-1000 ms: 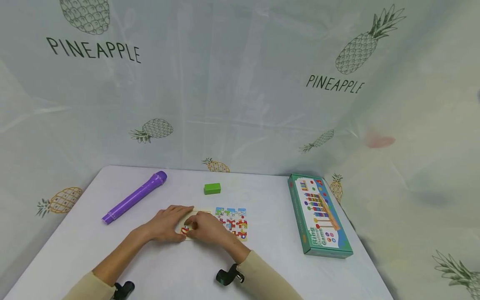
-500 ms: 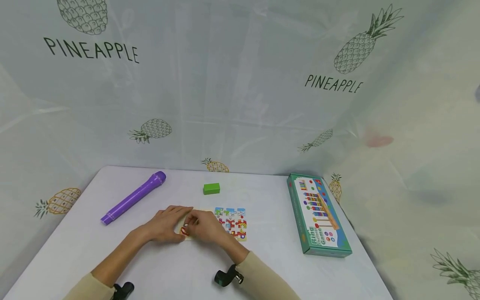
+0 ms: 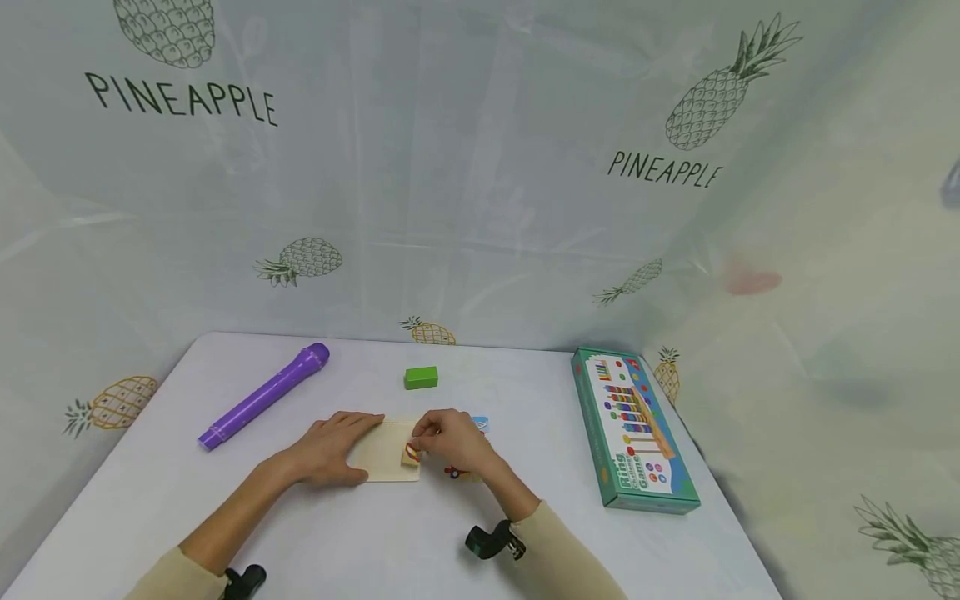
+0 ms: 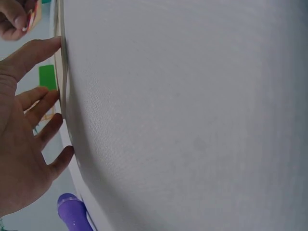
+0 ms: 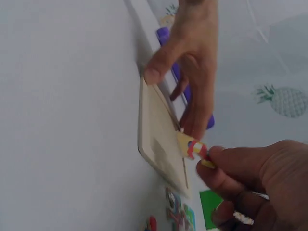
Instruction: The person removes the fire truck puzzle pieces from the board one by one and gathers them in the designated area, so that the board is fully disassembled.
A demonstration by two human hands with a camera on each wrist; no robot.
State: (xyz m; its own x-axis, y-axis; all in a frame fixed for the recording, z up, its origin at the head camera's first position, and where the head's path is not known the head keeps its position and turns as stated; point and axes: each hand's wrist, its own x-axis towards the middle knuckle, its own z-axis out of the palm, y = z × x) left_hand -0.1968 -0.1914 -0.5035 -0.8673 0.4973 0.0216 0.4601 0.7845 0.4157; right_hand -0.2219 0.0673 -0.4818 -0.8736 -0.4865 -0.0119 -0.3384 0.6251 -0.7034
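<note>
A shallow wooden puzzle board (image 3: pixel 378 457) lies bare on the table. My left hand (image 3: pixel 330 452) is spread at its left side, thumb and fingertips touching the board's edge. Between thumb and fingers, my right hand (image 3: pixel 457 439) pinches a puzzle piece (image 5: pixel 192 147) printed in red, yellow and blue. The piece is held tilted over the board's right part. Behind and under the right hand lie several more colourful puzzle pieces (image 3: pixel 481 422), mostly hidden by it in the head view.
A small green block (image 3: pixel 421 377) stands beyond the board. At the left lies a purple microphone-shaped tube (image 3: pixel 262 397). A green toy box (image 3: pixel 636 429) with a xylophone-like picture lies at the right. The pineapple-print curtain (image 3: pixel 465 208) hangs behind the table.
My right hand has lifted the puzzle piece from the board's left part and carried it rightward, baring the board and covering most of the other pieces. The left hand has stayed put.
</note>
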